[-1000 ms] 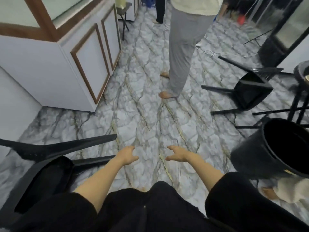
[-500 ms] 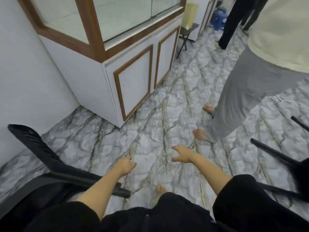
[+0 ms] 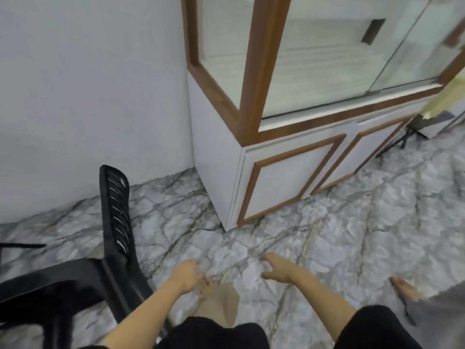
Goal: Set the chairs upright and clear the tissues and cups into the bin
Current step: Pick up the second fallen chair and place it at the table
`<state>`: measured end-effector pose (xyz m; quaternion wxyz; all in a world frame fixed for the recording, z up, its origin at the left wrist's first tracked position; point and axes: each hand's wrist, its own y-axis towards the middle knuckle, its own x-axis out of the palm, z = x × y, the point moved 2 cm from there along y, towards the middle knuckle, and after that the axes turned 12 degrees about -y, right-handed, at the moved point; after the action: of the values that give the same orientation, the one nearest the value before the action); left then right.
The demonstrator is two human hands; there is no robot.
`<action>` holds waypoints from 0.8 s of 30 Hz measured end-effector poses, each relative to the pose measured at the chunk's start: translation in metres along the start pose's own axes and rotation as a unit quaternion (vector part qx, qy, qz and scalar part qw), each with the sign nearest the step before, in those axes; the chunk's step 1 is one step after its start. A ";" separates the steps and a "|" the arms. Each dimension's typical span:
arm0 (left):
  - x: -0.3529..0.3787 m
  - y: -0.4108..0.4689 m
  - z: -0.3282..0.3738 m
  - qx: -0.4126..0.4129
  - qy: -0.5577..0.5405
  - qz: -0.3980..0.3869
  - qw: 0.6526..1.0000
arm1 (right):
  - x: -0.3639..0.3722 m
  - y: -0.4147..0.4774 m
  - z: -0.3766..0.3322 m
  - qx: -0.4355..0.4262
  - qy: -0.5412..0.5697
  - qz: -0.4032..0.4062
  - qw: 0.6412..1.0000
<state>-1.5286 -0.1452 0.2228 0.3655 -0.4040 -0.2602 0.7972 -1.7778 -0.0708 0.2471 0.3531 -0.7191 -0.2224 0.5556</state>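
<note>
I see my left hand (image 3: 187,275) and right hand (image 3: 275,269) held out over the floor (image 3: 352,235), fingers loose, holding nothing. The black chair (image 3: 110,260) lies tipped over at my nine o'clock, near the wall (image 3: 88,96).

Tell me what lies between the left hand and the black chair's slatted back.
Nothing: in the head view only bare marble floor separates the left hand from the black chair. Both hands are empty.
</note>
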 end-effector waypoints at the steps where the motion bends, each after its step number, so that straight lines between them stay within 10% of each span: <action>1: -0.013 0.010 0.000 -0.006 -0.002 0.006 1.000 | -0.017 0.018 -0.005 -0.014 -0.005 -0.003 1.000; 24: -0.315 0.139 -0.080 -0.206 -0.232 0.274 0.910 | -0.329 0.346 -0.345 -0.357 -0.329 -0.023 0.874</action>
<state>-1.3854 -0.4687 0.2242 -0.0295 -0.3297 -0.3752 0.8658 -1.5662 -0.6207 0.2431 -0.0084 -0.5663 -0.5257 0.6347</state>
